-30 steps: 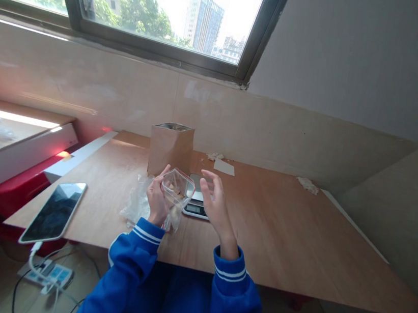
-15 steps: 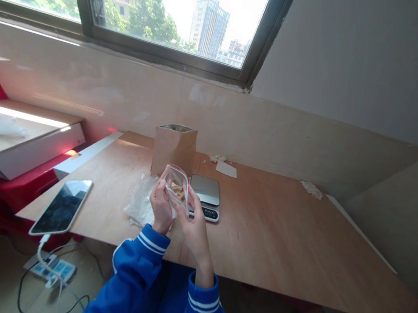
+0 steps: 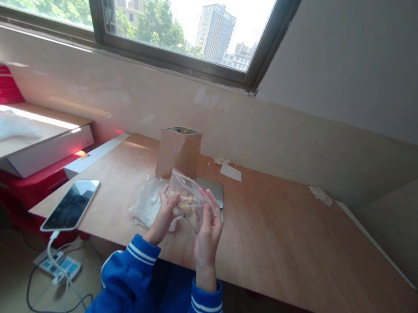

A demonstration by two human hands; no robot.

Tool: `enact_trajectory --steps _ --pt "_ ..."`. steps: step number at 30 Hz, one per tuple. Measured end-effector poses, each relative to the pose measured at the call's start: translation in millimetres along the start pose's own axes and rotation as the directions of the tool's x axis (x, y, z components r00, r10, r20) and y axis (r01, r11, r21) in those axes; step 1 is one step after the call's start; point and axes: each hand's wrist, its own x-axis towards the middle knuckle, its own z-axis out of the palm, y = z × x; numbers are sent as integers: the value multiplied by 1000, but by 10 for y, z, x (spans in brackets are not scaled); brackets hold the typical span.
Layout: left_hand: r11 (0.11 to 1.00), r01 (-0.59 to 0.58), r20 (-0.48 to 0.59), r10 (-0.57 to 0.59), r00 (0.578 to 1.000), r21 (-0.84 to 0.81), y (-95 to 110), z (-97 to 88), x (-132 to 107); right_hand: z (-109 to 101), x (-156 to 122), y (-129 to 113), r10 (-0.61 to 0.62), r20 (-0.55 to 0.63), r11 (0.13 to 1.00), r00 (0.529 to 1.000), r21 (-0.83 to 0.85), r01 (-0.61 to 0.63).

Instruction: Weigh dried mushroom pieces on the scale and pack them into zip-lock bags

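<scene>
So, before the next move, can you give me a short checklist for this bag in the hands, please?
1. Grip: ok, the left hand and right hand both hold the zip bag.
2. Contents: ok, pale pieces sit inside it.
3. Zip seal: cannot tell from this view.
4. Digital scale display: not ok, the bag and right hand hide it.
5. Phone: ok, it lies apart from the hands, to the left.

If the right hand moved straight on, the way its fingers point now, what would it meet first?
It would meet the clear zip bag first, since the right hand already touches it. Past the bag, the digital scale seems next in line, though the depth is hard to judge.
</scene>
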Motion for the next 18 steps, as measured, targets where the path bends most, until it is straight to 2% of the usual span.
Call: enact_trajectory --steps 2,3,7,13,18 --pt "995 93 127 -87 988 -42 -14 -2 -31 0 0 -2 17 2 1000 1000 20 -17" --pt "993 106 145 -98 985 -47 -21 -1 -40 -6 1 -2 17 3 1000 1000 21 -17" --pt "997 45 102 -39 994 -61 -45 -13 -30 -65 19 22 30 9 1000 999 -8 -30" --pt "996 -89 23 89 996 7 -65 -33 -2 -172 75 115 96 -3 989 995 -114 -96" --pt "987 -143 52 139 989 78 -86 -20 -36 -222 102 117 23 -56 969 998 -246 -36"
